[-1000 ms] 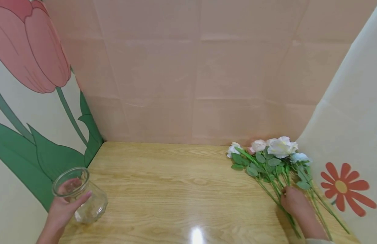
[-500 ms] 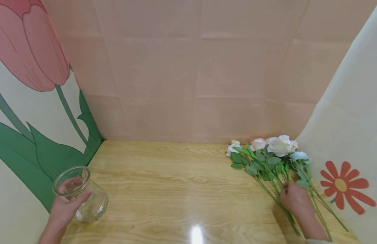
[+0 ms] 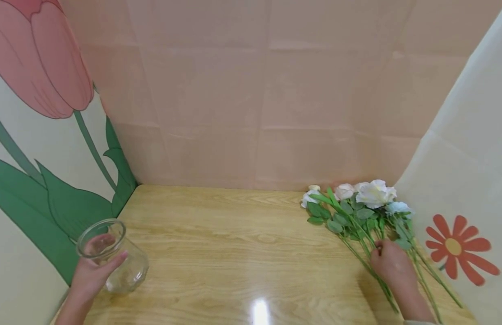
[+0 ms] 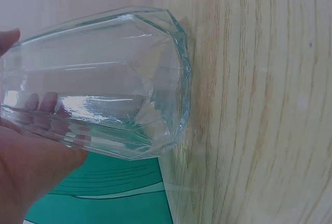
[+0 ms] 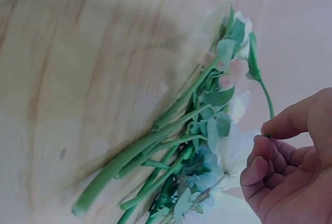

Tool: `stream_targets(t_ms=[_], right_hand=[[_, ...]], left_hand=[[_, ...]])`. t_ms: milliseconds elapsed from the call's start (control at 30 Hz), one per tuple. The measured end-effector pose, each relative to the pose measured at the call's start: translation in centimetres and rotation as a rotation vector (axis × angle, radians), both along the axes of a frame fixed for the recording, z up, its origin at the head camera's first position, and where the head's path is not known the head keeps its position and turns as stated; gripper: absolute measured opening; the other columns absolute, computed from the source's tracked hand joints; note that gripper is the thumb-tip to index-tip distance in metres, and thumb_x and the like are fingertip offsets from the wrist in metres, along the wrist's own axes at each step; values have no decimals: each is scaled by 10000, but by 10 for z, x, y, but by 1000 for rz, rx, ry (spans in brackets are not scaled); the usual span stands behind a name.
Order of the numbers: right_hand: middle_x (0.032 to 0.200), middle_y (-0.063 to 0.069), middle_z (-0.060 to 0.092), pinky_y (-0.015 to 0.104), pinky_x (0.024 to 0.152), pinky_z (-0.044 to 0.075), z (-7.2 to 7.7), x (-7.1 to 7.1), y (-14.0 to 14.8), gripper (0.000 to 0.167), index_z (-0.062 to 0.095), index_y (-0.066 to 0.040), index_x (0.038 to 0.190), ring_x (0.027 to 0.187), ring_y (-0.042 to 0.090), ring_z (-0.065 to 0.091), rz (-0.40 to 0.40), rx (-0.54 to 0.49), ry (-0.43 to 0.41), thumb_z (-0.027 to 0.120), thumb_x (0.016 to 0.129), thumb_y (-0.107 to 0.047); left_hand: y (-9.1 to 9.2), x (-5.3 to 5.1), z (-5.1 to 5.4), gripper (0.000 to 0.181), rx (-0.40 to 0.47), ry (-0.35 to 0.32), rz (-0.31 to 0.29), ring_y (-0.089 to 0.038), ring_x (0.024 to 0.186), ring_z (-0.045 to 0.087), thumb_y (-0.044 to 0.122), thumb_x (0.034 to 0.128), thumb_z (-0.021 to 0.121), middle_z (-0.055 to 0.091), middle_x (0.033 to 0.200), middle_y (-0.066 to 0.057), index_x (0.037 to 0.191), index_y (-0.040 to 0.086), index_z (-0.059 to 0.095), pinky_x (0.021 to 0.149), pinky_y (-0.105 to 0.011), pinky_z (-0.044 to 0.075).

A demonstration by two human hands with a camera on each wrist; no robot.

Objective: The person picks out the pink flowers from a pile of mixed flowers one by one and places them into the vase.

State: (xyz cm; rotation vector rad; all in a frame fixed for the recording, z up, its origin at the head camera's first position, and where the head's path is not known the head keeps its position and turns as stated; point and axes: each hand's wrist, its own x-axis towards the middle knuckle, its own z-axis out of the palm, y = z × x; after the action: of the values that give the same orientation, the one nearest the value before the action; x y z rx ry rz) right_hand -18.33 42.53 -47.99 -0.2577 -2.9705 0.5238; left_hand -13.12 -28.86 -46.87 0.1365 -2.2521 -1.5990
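Observation:
A clear glass vase (image 3: 131,271) with a wide round rim leans in my left hand (image 3: 88,277) at the table's left side. My thumb lies along its near side, and other fingers show through the glass (image 4: 98,89). At the right, my right hand (image 3: 393,266) is over a bundle of artificial flowers (image 3: 374,195) in white, pale pink and pale blue. Between thumb and forefinger it pinches a thin green stem (image 5: 268,99) with a narrow green tip; the rest of that stem is hidden. Other green stems (image 5: 109,182) lie beside it.
The wooden table (image 3: 234,243) stretches between the two hands. A pink-beige backdrop (image 3: 206,113) rises behind it. Side panels carry a printed tulip (image 3: 43,58) at left and a printed red flower (image 3: 453,247) at right.
My left hand and the vase have shifted slightly to the right. My right hand has moved a little up and left in the head view, still at the stems.

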Motion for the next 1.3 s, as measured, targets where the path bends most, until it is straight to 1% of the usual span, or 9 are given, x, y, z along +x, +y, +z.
stream_targets(t_ms=[133,300,433,500,700,867,967,1133,1300], right_hand=[[1106,346,600,588,717,520,4,4,-6,388,583,141,1211,957,502,609,-5,-5,41,497,931,-113],[1022,293,627,530,636,530,9,10,-15,369,597,129,1190,846,411,638,-9,-24,72,540,914,-110],[941,243,637,502,587,515,9,14,-23,328,618,120,1145,766,347,633,-16,-27,117,545,913,-99],[921,229,640,494,572,510,9,15,-27,309,627,112,1125,749,336,632,-24,-24,146,545,908,-92],[929,221,630,481,586,518,13,23,-41,294,633,107,1121,766,327,619,-8,-43,178,552,908,-78],[875,185,642,489,619,505,16,27,-55,264,650,107,1085,765,312,612,27,-45,212,549,909,-61],[865,172,653,457,601,497,17,28,-62,275,651,108,1093,740,290,610,38,-58,194,538,914,-67],[925,175,653,351,547,445,17,29,-73,330,625,102,1174,702,228,586,42,-101,100,518,947,-113],[895,171,635,362,563,447,12,26,-85,295,632,104,1139,694,226,574,64,-128,112,531,940,-88]], left_hand=[[4,-2,1,534,13,8,-10,106,1035,513,-46,851,762,568,1113,271,1299,49,488,867,-32,388],[5,-2,1,552,-7,-6,-17,123,1042,498,-23,859,765,551,1120,280,1310,101,472,863,-23,381],[7,-2,0,558,16,-6,-30,116,1047,502,-39,856,760,556,1124,274,1298,149,477,868,-24,386],[7,-3,-1,555,27,-3,-36,109,1049,505,-45,854,760,563,1125,265,1295,146,482,870,-26,388],[9,-3,-1,548,35,5,-46,103,1046,511,-52,852,757,569,1119,260,1293,136,491,865,-27,394],[11,-2,1,541,60,14,-58,99,1056,510,-68,855,746,571,1114,265,1290,132,493,867,-32,385],[11,-1,1,542,61,8,-61,102,1063,505,-63,860,744,568,1120,265,1299,128,489,868,-33,376],[13,-1,1,539,29,-8,-53,113,1073,490,-35,872,747,554,1129,269,1310,132,481,865,-25,376],[14,-1,1,549,6,-8,-50,123,1063,490,-30,872,750,554,1129,279,1312,154,479,863,-30,374]])
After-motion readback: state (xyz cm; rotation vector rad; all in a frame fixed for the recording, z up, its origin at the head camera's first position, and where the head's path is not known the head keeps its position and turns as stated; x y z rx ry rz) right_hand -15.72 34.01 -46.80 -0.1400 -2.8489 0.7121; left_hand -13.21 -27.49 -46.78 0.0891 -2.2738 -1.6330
